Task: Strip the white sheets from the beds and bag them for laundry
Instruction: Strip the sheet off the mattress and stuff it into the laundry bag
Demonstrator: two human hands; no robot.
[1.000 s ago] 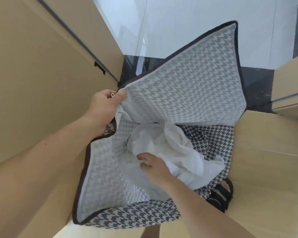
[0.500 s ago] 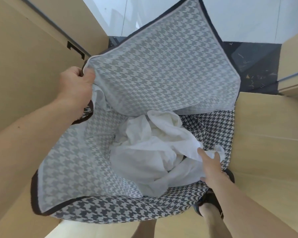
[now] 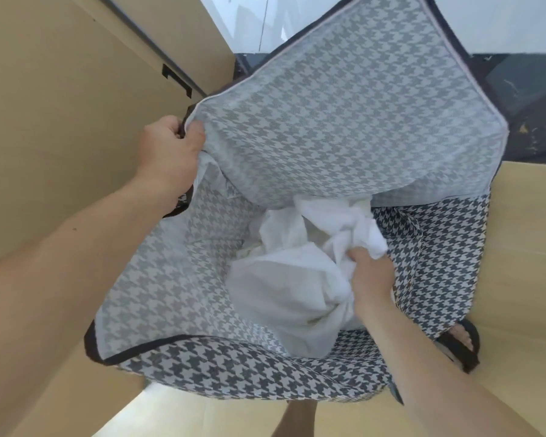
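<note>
The left hand (image 3: 167,159) pinches the left rim of the houndstooth laundry bag (image 3: 344,121) in its fingers (image 3: 196,134), holding it open. The white sheets (image 3: 275,288) lie bunched inside the bag, and the right hand (image 3: 371,279) grips them with curled fingers. Bagging looks almost done.

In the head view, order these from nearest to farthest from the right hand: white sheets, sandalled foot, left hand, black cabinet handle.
1. white sheets: gripped by the right hand, in the bag.
2. sandalled foot: lower right, outside the bag.
3. left hand: upper left, gripping the rim.
4. black cabinet handle: beyond the left hand.
</note>
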